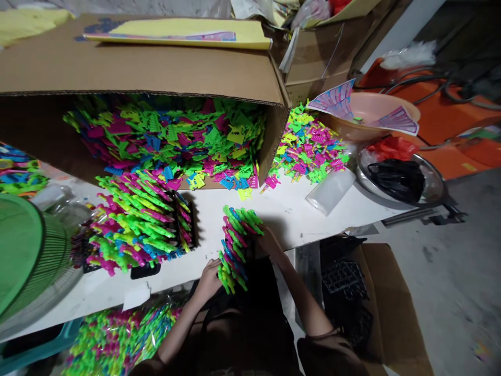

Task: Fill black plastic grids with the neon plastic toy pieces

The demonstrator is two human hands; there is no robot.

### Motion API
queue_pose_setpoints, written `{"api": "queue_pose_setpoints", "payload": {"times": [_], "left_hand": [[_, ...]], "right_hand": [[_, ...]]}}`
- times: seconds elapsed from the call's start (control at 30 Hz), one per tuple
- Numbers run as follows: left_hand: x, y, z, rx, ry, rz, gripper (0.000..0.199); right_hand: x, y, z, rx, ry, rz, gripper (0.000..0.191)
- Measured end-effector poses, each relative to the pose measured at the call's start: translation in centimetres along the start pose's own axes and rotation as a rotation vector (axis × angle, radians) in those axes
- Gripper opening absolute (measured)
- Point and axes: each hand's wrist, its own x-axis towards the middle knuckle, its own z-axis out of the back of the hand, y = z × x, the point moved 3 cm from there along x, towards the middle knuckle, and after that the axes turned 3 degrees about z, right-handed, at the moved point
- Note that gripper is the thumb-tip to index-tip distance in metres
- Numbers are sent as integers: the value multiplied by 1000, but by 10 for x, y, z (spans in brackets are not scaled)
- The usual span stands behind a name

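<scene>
In front of my body is a block of small neon plastic pieces [235,245] in slanting rows of green, pink, blue and yellow. Whatever base carries these rows is hidden from me. My left hand [210,275] is closed on the block's near left end. At its far right end my right hand [268,241] grips the edge, the fingertips covered by the pieces. To the left on the table stand larger stacked rows of similar pieces [135,222], with black trays [183,219] showing at their side.
A big cardboard box [156,68] lies with its opening toward me, full of loose pieces. More loose pieces [309,146] are heaped beside it. A green basket [23,250], a pink basin [376,107] and a metal bowl [434,183] flank the table. Below right, a carton [395,308] holds black racks.
</scene>
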Motion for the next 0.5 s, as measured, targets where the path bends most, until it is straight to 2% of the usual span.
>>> {"api": "queue_pose_setpoints", "payload": {"times": [0.23,0.5], "left_hand": [[0,-1,1,-10,6,11,35],[0,0,2,-8,13,13,35]], "right_hand": [[-4,-9,-9,175,-61,-119,30],[-3,-13,-9,183,-88,-151,31]]}}
